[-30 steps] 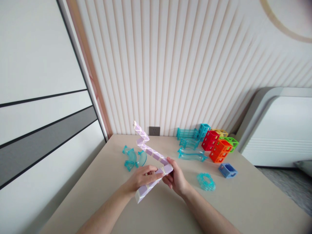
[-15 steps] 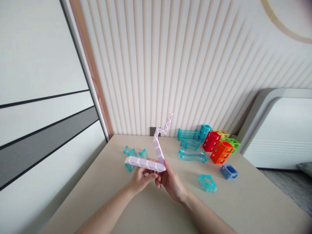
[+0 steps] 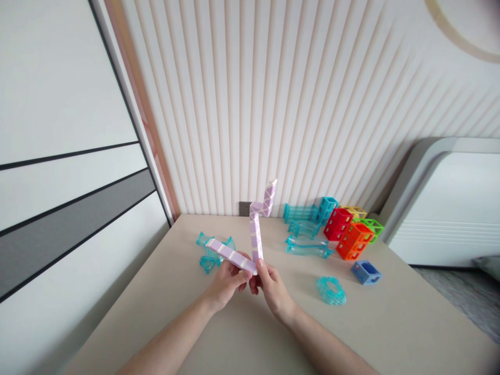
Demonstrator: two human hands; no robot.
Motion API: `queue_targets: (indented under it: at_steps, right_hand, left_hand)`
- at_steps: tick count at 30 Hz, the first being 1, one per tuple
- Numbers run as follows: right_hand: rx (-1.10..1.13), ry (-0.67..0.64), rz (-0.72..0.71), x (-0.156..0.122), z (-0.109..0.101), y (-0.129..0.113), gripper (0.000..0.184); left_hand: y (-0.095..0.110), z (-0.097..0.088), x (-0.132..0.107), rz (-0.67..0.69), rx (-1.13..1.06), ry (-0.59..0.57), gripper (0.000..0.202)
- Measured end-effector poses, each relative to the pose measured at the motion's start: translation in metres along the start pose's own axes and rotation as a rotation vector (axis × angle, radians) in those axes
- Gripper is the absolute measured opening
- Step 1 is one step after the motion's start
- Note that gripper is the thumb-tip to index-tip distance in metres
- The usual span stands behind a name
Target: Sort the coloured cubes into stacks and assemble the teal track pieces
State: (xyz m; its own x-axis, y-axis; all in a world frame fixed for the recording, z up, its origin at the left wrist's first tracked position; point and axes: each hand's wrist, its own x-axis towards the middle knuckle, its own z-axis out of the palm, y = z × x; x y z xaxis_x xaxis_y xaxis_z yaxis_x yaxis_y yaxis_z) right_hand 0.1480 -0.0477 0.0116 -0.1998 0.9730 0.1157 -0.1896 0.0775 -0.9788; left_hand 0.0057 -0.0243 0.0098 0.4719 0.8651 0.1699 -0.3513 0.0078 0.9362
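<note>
A purple-and-white snake puzzle (image 3: 255,234), made of jointed wedge segments, is held above the table in both hands. My left hand (image 3: 228,281) is closed on the segments near its bend, and one straight arm of the puzzle points up and left from there. Thumb on top, my right hand (image 3: 269,289) pinches the lower end of the upright part. That part rises away from me and zigzags to the right at its far end. My curled fingers partly hide the bend between the hands.
Clear teal plastic pieces (image 3: 209,263) lie behind the left hand, with more teal track pieces (image 3: 308,248) to the right. Red (image 3: 338,224) and orange (image 3: 353,242) frame blocks stand near a blue block (image 3: 366,273). A teal ring stack (image 3: 331,290) lies nearer. A ribbed wall (image 3: 219,104) backs the table.
The puzzle's left arm has tilted, its free end now higher relative to the hands. The upright part has turned, standing straighter, and its zigzag end shows different faces. Both hands keep hold.
</note>
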Motion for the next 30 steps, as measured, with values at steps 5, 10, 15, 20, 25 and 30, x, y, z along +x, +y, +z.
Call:
queue_targets:
  at_steps: [5,10,15,20,25,30]
  right_hand:
    - [-0.170,0.109,-0.066,-0.002,0.000,0.002,0.064]
    - [-0.333,0.216,-0.191,-0.002,-0.007,0.008,0.052]
    - [-0.419,0.208,-0.217,-0.002,-0.011,0.007,0.047]
    - [-0.363,0.244,-0.246,0.000,-0.011,0.003,0.039]
    - [-0.324,0.232,-0.246,0.003,-0.013,0.002,0.033]
    - [-0.427,0.252,-0.272,0.001,-0.016,-0.002,0.031]
  left_hand:
    - [0.001,0.001,-0.001,0.010,0.030,0.113,0.041]
    - [-0.004,-0.001,-0.002,0.004,0.080,0.221,0.034]
    - [-0.008,0.000,-0.001,0.002,0.084,0.286,0.035]
    - [-0.005,-0.002,0.004,-0.008,0.090,0.373,0.043]
    - [-0.001,-0.002,0.005,-0.029,0.069,0.287,0.046]
    - [-0.003,-0.001,0.005,-0.042,0.181,0.293,0.044]
